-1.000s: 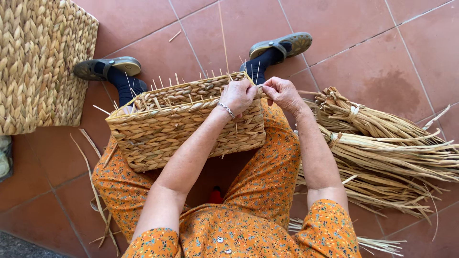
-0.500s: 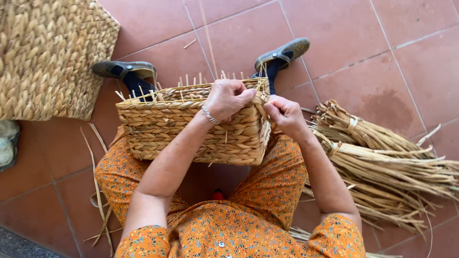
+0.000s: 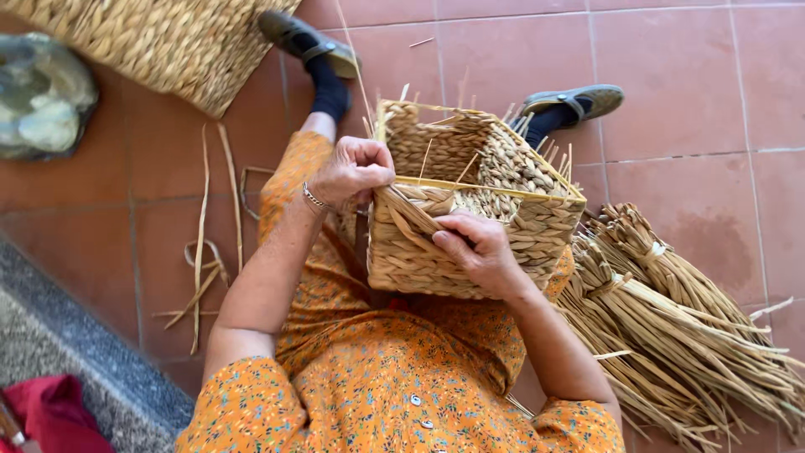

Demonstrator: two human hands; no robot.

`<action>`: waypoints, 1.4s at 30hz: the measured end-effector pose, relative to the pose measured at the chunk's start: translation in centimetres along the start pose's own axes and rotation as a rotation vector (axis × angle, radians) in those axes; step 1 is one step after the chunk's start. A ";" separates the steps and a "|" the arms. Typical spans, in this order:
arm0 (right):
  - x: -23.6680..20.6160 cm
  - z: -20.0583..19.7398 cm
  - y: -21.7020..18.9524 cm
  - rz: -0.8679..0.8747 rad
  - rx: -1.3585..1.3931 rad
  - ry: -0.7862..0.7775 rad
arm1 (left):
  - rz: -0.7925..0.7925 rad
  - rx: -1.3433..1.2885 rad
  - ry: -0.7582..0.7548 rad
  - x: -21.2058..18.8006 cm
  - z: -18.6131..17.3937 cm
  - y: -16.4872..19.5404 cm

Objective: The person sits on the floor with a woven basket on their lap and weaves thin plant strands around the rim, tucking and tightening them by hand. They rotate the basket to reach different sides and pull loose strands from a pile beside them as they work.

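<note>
Terracotta floor tiles [image 3: 671, 75] with pale grout lines fill the view; a grey stone strip [image 3: 75, 352] runs along the lower left. Seated person in an orange flowered dress [image 3: 394, 377], legs stretched out, dark socks, grey shoes.

Large woven mat or basket wall [image 3: 168, 38] lies at upper left, just beside a greenish rock-like lump [image 3: 46, 96]. Bundles of dried straw [image 3: 679, 319], tied at the heads, lie on the floor to the person's right, touching the dress edge.

Half-finished woven basket [image 3: 495, 210], rectangular, rests on the lap, tilted with its open mouth facing away; loose stakes stick up from the rim.

Left hand [image 3: 356, 168] sits at the near left corner of the rim, fingers curled tight, pinching a strand there. Right hand [image 3: 478, 252] lies flat on the near wall, fingers spread narrow, pressing the weave.

Loose straw strips [image 3: 205, 252] lie on the tiles left of the leg. Red cloth [image 3: 50, 411] at bottom left corner.
</note>
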State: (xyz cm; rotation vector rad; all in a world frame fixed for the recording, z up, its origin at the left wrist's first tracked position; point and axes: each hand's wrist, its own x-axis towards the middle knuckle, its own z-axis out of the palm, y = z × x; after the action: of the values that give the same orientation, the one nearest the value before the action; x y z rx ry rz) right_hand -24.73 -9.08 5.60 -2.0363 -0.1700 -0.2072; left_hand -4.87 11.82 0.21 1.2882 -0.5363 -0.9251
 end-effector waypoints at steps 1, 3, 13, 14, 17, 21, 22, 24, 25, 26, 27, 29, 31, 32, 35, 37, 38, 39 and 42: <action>0.0 1.0 0.2 0.010 0.011 0.001 | 0.001 0.019 0.025 -0.3 -0.8 -0.4; 0.3 3.0 0.4 -0.013 -0.051 0.038 | -0.003 0.048 0.069 -1.2 -1.6 -1.0; 0.2 2.8 0.0 -0.055 -0.132 0.108 | 0.774 0.840 0.478 -4.9 2.7 0.1; 0.2 2.4 -0.1 -0.054 -0.209 0.137 | 0.814 0.917 0.491 -4.8 3.2 0.0; 0.0 0.9 -0.5 -0.013 -0.406 0.188 | 0.909 0.997 0.494 -5.3 4.1 -0.1; 1.4 -0.1 -0.7 0.005 -0.551 0.184 | 0.838 0.985 0.457 -6.1 4.2 0.6; 1.7 -0.2 -0.9 -0.024 -0.583 0.180 | 0.802 1.039 0.451 -6.1 4.1 0.9; 2.3 -1.0 -1.7 0.022 -0.597 0.146 | 0.737 1.141 0.429 -5.5 4.1 1.5; 2.4 -1.2 -2.3 0.049 -0.600 0.125 | 0.709 1.073 0.400 -5.1 4.4 1.8; 2.4 -1.3 -3.0 0.018 -0.611 0.144 | 0.682 1.006 0.368 -4.6 4.7 2.0; 2.4 -1.7 -3.8 -0.014 -0.629 0.168 | 0.662 0.936 0.333 -4.0 5.1 2.1; 2.7 -2.0 -5.2 -0.120 -0.723 0.222 | 0.614 0.926 0.272 -3.2 6.0 2.2; 3.3 -1.5 -6.3 -0.266 -0.863 0.265 | 0.591 0.920 0.230 -3.1 6.2 2.3; 3.5 -1.2 -6.7 -0.313 -0.851 0.267 | 0.598 0.917 0.216 -3.1 6.3 2.3; 4.1 -0.7 -7.3 -0.357 -0.782 0.261 | 0.615 0.943 0.192 -3.3 6.3 2.2; 4.5 -0.9 -7.1 -0.247 -0.699 0.246 | 0.604 0.959 0.211 -3.4 6.4 2.2; 4.6 -1.2 -6.9 -0.158 -0.668 0.240 | 0.589 0.965 0.242 -3.3 6.6 2.2; 4.6 -1.5 -6.6 -0.068 -0.637 0.234 | 0.574 0.970 0.272 -3.3 6.9 2.2; 4.5 -1.7 -5.7 0.005 -0.734 0.226 | 0.690 0.907 0.328 -3.5 7.2 2.1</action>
State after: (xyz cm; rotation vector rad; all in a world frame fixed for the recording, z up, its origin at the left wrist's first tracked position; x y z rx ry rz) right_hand -21.66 -7.87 12.30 -2.7138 0.0692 -0.5574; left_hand -11.83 10.61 4.45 1.8189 -1.1095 0.1639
